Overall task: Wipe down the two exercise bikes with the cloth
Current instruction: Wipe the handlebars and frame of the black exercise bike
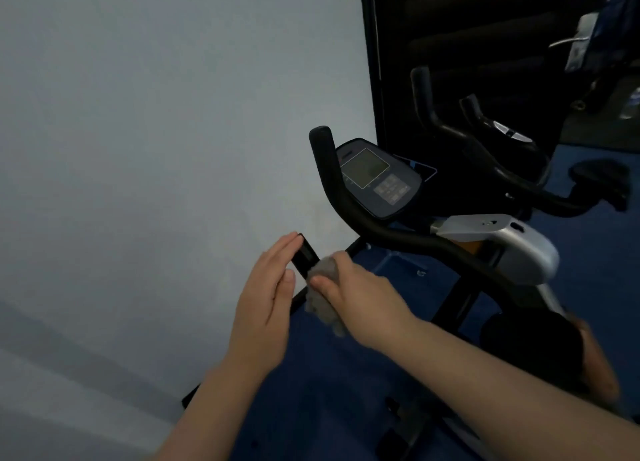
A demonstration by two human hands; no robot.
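Gripping the grey cloth (323, 292) at six o'clock of the near bike's console (375, 180), the right hand (360, 296) presses it on a black bar end (304, 256) — left hand (268, 308), fingers straight, steadies the bar's nine o'clock side.

**Dim gym corner: pale wall, blue floor, dark door**

Plain pale grey-white painted wall (156, 114) fills the left & centre of view, smooth, w/ a slightly darker band low at the left. Deep blue carpet-like floor (329, 374) runs from the wall's foot across the bottom & off to the right. Tall black door panel w/ horizontal ridges (485, 27) stands at upper right, just beside the wall's edge. Silver metal lever door handle (568, 39) sits on it near the right edge; blue-and-white item next to it too blurred to tell. Light is low & cool, dark parts lose detail
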